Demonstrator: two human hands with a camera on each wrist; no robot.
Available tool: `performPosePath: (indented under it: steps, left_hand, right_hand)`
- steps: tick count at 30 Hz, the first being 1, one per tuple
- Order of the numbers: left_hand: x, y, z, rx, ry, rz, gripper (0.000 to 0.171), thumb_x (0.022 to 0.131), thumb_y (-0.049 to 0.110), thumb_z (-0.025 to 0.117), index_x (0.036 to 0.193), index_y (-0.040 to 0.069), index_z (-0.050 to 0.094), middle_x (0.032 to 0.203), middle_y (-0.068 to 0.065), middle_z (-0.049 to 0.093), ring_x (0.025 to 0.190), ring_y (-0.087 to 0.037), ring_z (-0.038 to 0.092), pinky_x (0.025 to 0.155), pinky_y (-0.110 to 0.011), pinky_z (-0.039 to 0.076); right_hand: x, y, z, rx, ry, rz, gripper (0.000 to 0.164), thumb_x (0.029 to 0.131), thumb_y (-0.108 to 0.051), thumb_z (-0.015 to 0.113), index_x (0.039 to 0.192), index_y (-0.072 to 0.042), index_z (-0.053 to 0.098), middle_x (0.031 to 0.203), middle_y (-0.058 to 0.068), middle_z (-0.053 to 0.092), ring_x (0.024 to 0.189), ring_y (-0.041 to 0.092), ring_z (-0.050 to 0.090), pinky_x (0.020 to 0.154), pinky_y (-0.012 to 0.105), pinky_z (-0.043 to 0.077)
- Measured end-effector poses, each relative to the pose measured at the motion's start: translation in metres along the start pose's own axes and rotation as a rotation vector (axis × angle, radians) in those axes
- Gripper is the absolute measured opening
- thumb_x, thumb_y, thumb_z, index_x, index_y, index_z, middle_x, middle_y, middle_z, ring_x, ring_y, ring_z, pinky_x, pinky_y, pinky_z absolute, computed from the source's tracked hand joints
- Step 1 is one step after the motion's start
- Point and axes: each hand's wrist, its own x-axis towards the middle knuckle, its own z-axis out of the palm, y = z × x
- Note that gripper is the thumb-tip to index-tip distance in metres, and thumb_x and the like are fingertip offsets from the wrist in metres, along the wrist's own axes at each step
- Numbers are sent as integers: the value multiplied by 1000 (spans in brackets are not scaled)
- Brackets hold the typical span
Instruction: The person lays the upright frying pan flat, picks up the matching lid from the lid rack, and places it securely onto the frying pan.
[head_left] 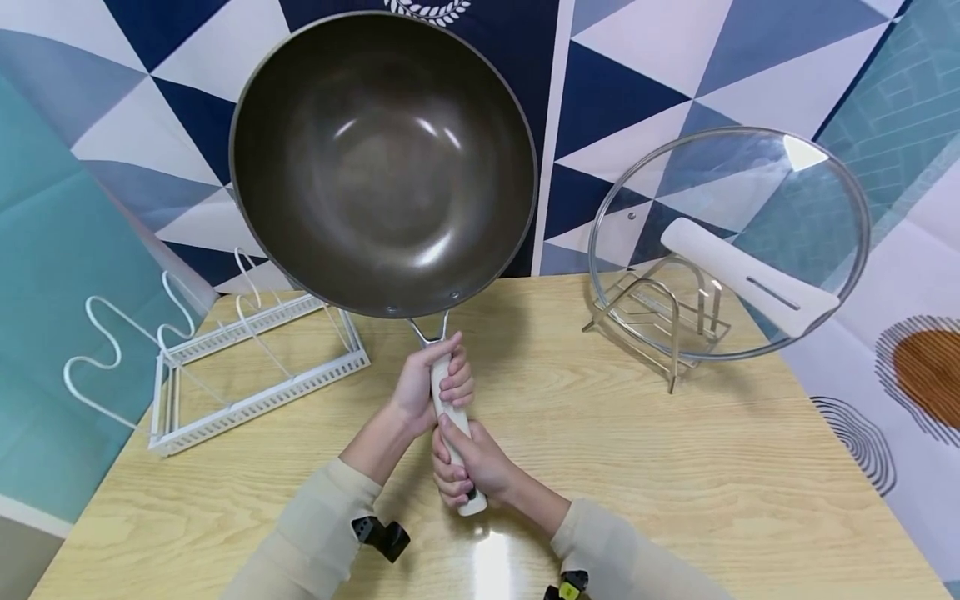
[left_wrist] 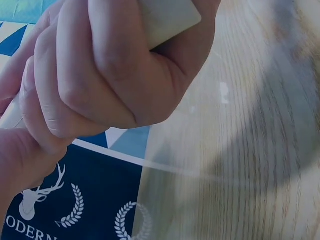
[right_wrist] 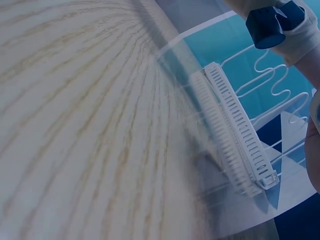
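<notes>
A large dark wok [head_left: 386,167] is raised above the table, its bare inside turned toward me. The long white handle [head_left: 453,412] points down toward me. My left hand [head_left: 437,383] grips its upper part close below the metal bracket, with the thumb along the top. Lower down, my right hand [head_left: 472,462] holds the same handle near its end. In the left wrist view, curled fingers wrap the white handle [left_wrist: 170,20]. At the edge of the right wrist view only part of a hand shows, and the wok is out of sight there.
A white wire rack [head_left: 255,367] stands on the wooden table [head_left: 570,417] at the left. To the right, a glass lid [head_left: 727,250] with a white grip leans upright in a small metal stand [head_left: 667,321]. A patterned backdrop [head_left: 622,92] rises behind the table.
</notes>
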Motion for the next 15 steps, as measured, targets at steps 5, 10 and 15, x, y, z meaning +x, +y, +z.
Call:
performPosePath:
  steps: [5, 10, 15]
  left_hand:
    - [0, -3, 1, 10, -22, 17, 49, 103, 26, 20, 58, 20, 38, 44, 14, 36, 37, 2, 35, 43, -14, 31]
    - [-1, -5, 1, 11, -45, 54, 49, 104, 26, 19, 59, 21, 38, 44, 15, 37, 37, 2, 35, 42, -14, 31]
    - [-2, -6, 0, 13, -78, 87, 48, 104, 26, 20, 60, 21, 39, 45, 15, 37, 38, 2, 34, 42, -14, 30]
  right_hand:
    - [-2, 2, -2, 5, -35, -10, 44, 102, -49, 30, 71, -20, 40, 50, -18, 39, 40, -2, 34, 41, 16, 34]
    - [-1, 4, -2, 30, -76, -4, 43, 102, -49, 30, 73, -20, 41, 51, -18, 39, 41, -2, 33, 42, 16, 34]
    - [0, 3, -4, 51, -95, 10, 42, 102, -50, 32, 73, -21, 41, 52, -18, 39, 42, -3, 35, 44, 16, 35]
